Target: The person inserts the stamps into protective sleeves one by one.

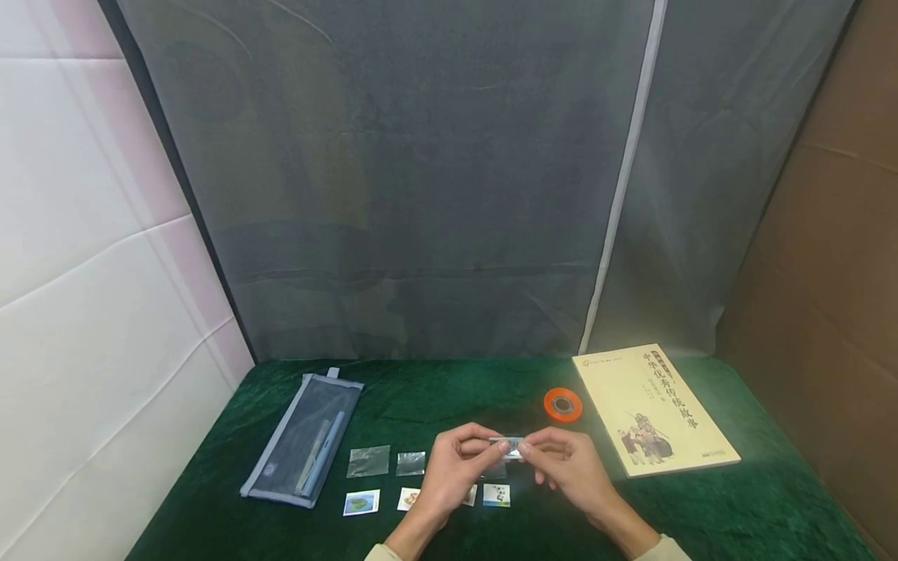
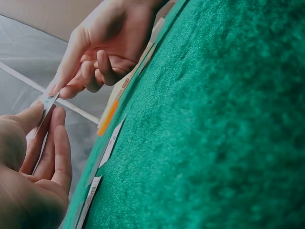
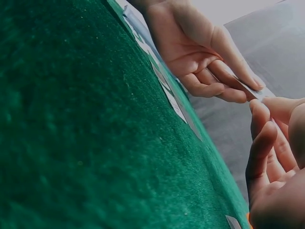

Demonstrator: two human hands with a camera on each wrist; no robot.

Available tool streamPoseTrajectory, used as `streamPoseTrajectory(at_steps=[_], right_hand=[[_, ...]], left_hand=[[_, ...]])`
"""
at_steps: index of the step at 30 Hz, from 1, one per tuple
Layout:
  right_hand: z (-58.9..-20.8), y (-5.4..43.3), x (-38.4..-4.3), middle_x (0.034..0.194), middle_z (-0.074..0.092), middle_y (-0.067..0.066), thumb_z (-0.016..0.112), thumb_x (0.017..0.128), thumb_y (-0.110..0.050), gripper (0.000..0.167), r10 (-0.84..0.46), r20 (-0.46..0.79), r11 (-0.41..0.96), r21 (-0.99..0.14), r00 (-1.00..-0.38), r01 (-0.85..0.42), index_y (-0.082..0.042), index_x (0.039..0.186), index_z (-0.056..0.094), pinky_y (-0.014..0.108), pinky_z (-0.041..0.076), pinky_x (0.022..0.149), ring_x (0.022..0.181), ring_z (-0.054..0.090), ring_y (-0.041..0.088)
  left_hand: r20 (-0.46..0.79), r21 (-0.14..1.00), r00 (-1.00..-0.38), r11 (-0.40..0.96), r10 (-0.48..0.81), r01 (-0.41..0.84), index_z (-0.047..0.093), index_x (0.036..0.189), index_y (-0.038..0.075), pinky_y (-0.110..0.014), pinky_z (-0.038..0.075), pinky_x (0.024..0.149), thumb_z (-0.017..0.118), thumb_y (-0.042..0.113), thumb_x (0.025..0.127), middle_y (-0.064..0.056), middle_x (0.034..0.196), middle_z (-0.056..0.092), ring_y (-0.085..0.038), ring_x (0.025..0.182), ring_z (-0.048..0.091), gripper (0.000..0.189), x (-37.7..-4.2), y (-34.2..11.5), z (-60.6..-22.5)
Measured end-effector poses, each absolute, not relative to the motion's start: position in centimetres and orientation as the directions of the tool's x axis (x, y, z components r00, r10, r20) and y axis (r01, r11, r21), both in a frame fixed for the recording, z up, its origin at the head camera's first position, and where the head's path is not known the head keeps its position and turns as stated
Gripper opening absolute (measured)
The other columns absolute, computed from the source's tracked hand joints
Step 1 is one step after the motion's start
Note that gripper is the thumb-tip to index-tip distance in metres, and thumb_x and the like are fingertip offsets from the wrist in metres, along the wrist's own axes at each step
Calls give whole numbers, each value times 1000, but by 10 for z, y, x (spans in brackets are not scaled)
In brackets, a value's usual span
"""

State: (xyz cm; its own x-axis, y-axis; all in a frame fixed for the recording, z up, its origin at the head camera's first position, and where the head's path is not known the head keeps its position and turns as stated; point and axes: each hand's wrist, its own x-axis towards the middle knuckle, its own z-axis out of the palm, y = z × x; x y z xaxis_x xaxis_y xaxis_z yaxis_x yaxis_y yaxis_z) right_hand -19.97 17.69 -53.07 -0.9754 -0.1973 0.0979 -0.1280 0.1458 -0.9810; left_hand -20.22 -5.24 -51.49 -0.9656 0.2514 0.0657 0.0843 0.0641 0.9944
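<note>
Both hands meet above the green cloth, pinching one small whitish stamp-like card (image 1: pixel 513 447) between thumbs and fingers. My left hand (image 1: pixel 452 467) grips its left end and my right hand (image 1: pixel 567 465) its right end. In the left wrist view the card (image 2: pixel 48 102) appears thin and tilted, raised off the cloth; fingertips cover much of its face. Below the hands lie several small picture stamps, among them a panda one (image 1: pixel 496 495) and one with a green shape on blue (image 1: pixel 361 502). Behind them lie clear plastic sleeves (image 1: pixel 368 461), partly hidden by the left hand.
An orange tape roll (image 1: pixel 563 405) lies beyond the right hand, beside a cream book (image 1: pixel 655 413) with Chinese characters. At left is a mesh zip pouch (image 1: pixel 303 440) with pen-like items inside. A grey curtain (image 1: pixel 421 195) hangs behind the table.
</note>
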Motion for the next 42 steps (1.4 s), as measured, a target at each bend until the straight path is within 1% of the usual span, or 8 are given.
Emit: streamPoseTrajectory(at_steps=[4, 10, 15, 19, 23, 27, 31, 42], right_hand=[[-532, 179, -200, 88, 76, 26, 78, 102, -21, 13, -224, 131, 149, -975, -966, -167, -9, 106, 80, 25, 49, 49, 57, 60, 6], [-527, 182, -201, 67, 70, 13, 79, 102, -27, 19, -257, 59, 151, -984, -965, -100, -10, 110, 78, 21, 40, 42, 45, 49, 7], [-522, 184, -202, 85, 77, 15, 78, 102, -27, 21, -301, 94, 206, -965, -949, -160, -13, 118, 77, 25, 47, 46, 51, 57, 8], [-519, 189, -204, 94, 80, 0, 78, 102, -28, 13, -339, 182, 320, -900, -923, -296, -22, 113, 80, 28, 54, 59, 65, 65, 6], [-518, 199, -204, 80, 74, -9, 80, 100, -33, 7, -340, 163, 439, -844, -926, -310, -32, 107, 80, 27, 50, 52, 54, 55, 3], [-518, 208, -201, 83, 76, -8, 81, 99, -29, 10, -361, 89, 495, -825, -928, -272, -29, 108, 79, 29, 49, 45, 45, 54, 6], [-518, 214, -199, 88, 79, -8, 80, 97, -22, 14, -408, 66, 533, -793, -910, -296, -23, 111, 78, 29, 53, 52, 52, 60, 7], [-518, 221, -193, 90, 68, -20, 87, 89, -20, 19, -463, 98, 660, -626, -881, -416, -32, 102, 79, 24, 44, 71, 82, 52, 1]], left_hand=[[59, 994, -965, 69, 254, 79, 80, 109, 14, -28, 59, 86, 83, 33, 98, -6, 97, 85, -19, 97, 79, 22, -202, -52, -515], [49, 991, -967, 109, 250, 79, 81, 107, 14, -27, 61, 83, 84, 35, 97, -5, 95, 85, -18, 96, 81, 23, -201, -53, -513], [85, 984, -956, 129, 281, 125, 81, 106, 16, -25, 62, 80, 83, 34, 98, -2, 96, 86, -15, 94, 82, 20, -199, -49, -511], [132, 956, -946, 214, 297, 201, 82, 103, 22, -24, 62, 79, 84, 36, 97, 4, 96, 85, -8, 91, 81, 15, -196, -44, -512], [164, 914, -933, 307, 320, 266, 82, 102, 24, -22, 62, 75, 82, 32, 98, 8, 96, 84, -3, 85, 79, 9, -195, -39, -511], [175, 874, -910, 365, 376, 319, 83, 102, 20, -20, 60, 71, 81, 23, 99, 7, 94, 82, 0, 78, 74, 4, -196, -36, -509], [161, 843, -876, 399, 454, 361, 84, 100, 15, -17, 58, 69, 82, 15, 98, 7, 90, 81, 4, 75, 71, 3, -198, -31, -506], [102, 729, -836, 532, 539, 431, 83, 91, 14, -15, 52, 59, 86, 6, 91, 10, 75, 74, 6, 62, 60, 8, -200, -17, -503]])
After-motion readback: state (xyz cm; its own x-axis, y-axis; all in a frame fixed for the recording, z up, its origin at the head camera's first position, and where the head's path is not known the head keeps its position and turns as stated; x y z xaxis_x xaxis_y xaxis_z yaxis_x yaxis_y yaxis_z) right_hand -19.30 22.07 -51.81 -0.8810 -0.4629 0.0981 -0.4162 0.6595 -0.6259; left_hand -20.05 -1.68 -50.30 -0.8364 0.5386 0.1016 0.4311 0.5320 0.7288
